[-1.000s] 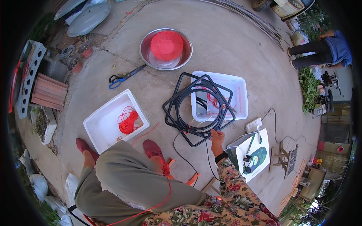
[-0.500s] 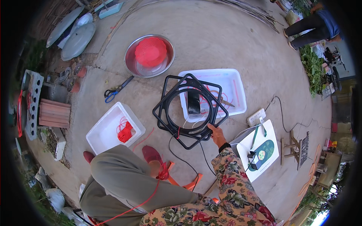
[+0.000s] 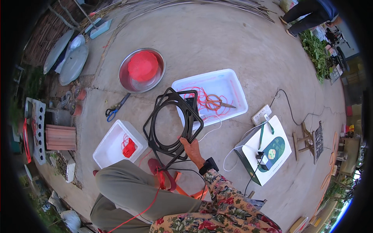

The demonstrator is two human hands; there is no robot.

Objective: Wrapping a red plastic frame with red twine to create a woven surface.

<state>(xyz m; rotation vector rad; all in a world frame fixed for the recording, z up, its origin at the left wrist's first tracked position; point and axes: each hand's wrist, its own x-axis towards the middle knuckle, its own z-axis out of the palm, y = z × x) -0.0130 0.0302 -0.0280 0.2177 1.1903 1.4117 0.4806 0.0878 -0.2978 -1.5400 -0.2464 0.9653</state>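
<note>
Black square frames with round openings [image 3: 152, 128], stacked together, are held in front of my knees. My right hand [image 3: 193, 151] is closed around their near right corner. Behind them a white tray [image 3: 237, 91] holds loose red string, scissors with orange-brown handles [image 3: 213, 102] and a dark object partly covered by the frames. Left of the frames stands a white foam box [image 3: 107, 145] with a bundle of red cord [image 3: 128, 148]. Another red cord [image 3: 152, 206] runs from the lower edge across my trouser leg to my shoe. My left hand is out of view.
A steel basin [image 3: 124, 77] with a red basket [image 3: 143, 66] and blue-handled scissors [image 3: 112, 112] lie on the concrete. At right are a white box [image 3: 281, 155], a power strip [image 3: 261, 115] and cables. Another person [image 3: 311, 17] stands far right.
The black frames have moved left and nearer to me, tilting more steeply. My right hand moved with them, and the scissors in the tray now show fully.
</note>
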